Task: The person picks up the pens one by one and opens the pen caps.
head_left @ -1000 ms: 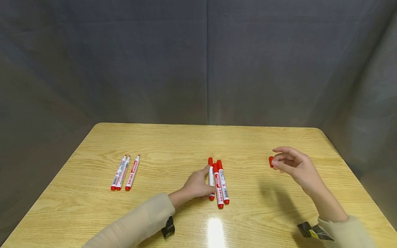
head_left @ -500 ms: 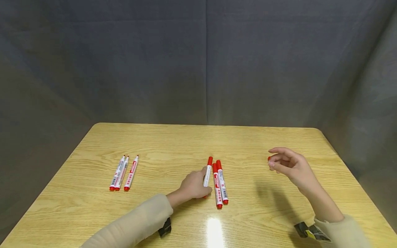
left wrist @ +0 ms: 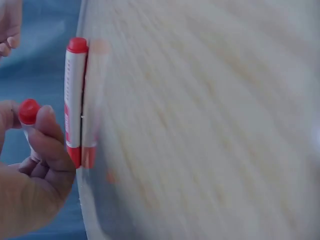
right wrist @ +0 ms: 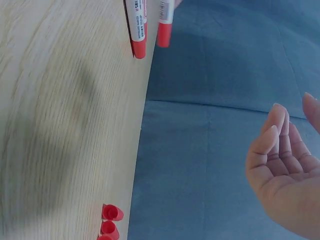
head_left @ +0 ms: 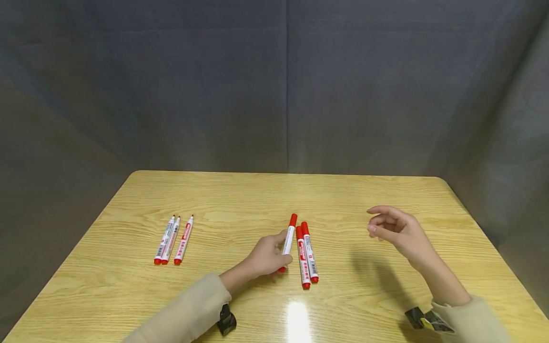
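My left hand [head_left: 261, 258] pinches a white whiteboard marker [head_left: 288, 242] with a red cap, held tilted just above the table. Its red end shows between thumb and fingers in the left wrist view. Right beside it, two capped red markers [head_left: 303, 262] lie side by side on the wood. My right hand [head_left: 396, 234] hovers over the right part of the table, fingers loosely bent, with nothing in it. Loose red caps [right wrist: 112, 212] stand in a row on the table in the right wrist view; in the head view the hand hides them.
Three uncapped markers [head_left: 182, 243] lie at the left of the wooden table [head_left: 240, 197], tips pointing away from me. Dark cloth [head_left: 214, 95] hangs behind the table and at both sides.
My left hand has taken hold of the leftmost marker of the middle group, lifted it and drawn it slightly left. My right hand has shifted a little left, covering the red cap seen before.
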`<action>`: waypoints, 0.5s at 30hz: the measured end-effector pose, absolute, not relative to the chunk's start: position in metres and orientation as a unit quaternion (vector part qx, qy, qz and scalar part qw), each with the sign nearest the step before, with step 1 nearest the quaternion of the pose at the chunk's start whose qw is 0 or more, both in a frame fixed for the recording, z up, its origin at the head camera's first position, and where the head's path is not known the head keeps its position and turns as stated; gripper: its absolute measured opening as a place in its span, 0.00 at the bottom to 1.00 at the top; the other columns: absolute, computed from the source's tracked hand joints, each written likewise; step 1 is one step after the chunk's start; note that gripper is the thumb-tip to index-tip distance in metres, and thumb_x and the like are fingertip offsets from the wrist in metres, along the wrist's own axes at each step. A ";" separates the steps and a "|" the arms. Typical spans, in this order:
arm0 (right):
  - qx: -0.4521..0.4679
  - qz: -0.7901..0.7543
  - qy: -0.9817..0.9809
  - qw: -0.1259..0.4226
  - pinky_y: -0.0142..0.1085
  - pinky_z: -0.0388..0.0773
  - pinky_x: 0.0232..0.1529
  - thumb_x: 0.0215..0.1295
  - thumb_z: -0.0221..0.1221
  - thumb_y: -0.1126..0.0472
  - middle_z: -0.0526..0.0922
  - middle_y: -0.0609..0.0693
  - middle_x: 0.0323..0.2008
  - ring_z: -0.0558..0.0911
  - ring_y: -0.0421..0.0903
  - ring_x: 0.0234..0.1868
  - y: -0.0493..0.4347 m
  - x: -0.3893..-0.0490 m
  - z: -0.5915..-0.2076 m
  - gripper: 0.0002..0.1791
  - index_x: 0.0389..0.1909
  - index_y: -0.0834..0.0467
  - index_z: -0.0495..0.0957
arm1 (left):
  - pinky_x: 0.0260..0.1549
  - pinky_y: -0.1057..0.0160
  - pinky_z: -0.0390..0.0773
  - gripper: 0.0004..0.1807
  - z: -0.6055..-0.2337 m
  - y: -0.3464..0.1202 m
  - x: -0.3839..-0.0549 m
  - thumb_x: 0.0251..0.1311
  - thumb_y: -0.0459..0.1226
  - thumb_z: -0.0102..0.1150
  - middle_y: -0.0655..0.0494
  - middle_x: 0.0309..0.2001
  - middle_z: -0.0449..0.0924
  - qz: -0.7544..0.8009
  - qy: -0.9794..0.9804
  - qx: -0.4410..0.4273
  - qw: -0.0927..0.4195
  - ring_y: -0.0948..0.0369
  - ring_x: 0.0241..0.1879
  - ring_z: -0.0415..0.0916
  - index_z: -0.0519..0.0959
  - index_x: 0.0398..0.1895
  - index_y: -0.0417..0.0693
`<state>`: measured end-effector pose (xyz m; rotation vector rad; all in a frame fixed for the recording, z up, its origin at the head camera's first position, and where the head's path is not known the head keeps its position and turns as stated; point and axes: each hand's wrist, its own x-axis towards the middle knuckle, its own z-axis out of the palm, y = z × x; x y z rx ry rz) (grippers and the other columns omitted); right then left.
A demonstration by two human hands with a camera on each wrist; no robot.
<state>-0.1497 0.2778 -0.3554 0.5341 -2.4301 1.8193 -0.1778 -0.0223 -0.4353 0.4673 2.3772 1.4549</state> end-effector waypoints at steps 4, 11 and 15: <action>0.168 0.587 -0.791 0.022 0.30 0.76 0.32 0.60 0.56 0.69 0.80 0.44 0.32 0.80 0.41 0.31 0.273 -0.151 -0.355 0.16 0.49 0.54 0.74 | 0.05 0.71 0.61 0.38 -0.431 -0.022 -0.174 0.48 0.27 0.52 0.56 0.08 0.68 0.549 0.802 0.182 0.151 0.66 0.06 0.59 0.55 0.67 0.37; 0.168 0.582 -0.795 0.012 0.31 0.75 0.30 0.61 0.56 0.66 0.80 0.46 0.31 0.80 0.42 0.30 0.263 -0.157 -0.357 0.14 0.48 0.57 0.74 | 0.06 0.70 0.63 0.40 -0.419 -0.021 -0.167 0.49 0.25 0.51 0.56 0.09 0.68 0.584 0.776 0.192 0.141 0.64 0.07 0.61 0.55 0.68 0.48; 0.179 0.591 -0.786 0.013 0.31 0.74 0.28 0.63 0.55 0.66 0.80 0.48 0.31 0.78 0.42 0.29 0.255 -0.161 -0.357 0.13 0.48 0.58 0.74 | 0.09 0.67 0.68 0.39 -0.404 -0.022 -0.160 0.50 0.23 0.50 0.56 0.09 0.67 0.599 0.761 0.205 0.141 0.63 0.07 0.63 0.54 0.69 0.46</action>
